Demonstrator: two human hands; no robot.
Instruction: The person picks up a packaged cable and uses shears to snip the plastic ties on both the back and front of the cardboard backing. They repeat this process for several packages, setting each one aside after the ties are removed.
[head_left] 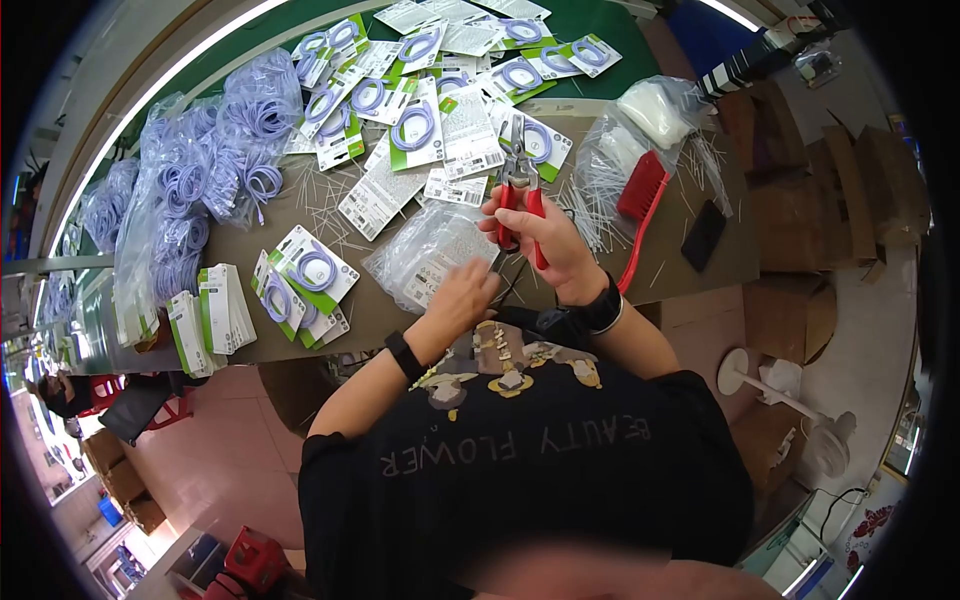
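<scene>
My right hand (555, 240) is closed around the red handles of a pair of pliers (520, 195), whose metal jaws point away from me. My left hand (462, 298), slightly blurred, is at the near edge of a clear plastic bag (405, 255) holding printed cards; its fingers look stretched out, and I see nothing in them. Beyond both hands lie many white and green cards with coiled lilac cables (414, 128), some face down. To the left of my left hand is a small stack of carded cables (315, 268).
Plastic bags of coiled lilac cables (190, 180) fill the left side, near upright stacks of cards (228, 310). Thin white ties (325, 200) are scattered about. On the right are a red brush (642, 190), a dark phone (704, 237) and cardboard boxes (790, 310).
</scene>
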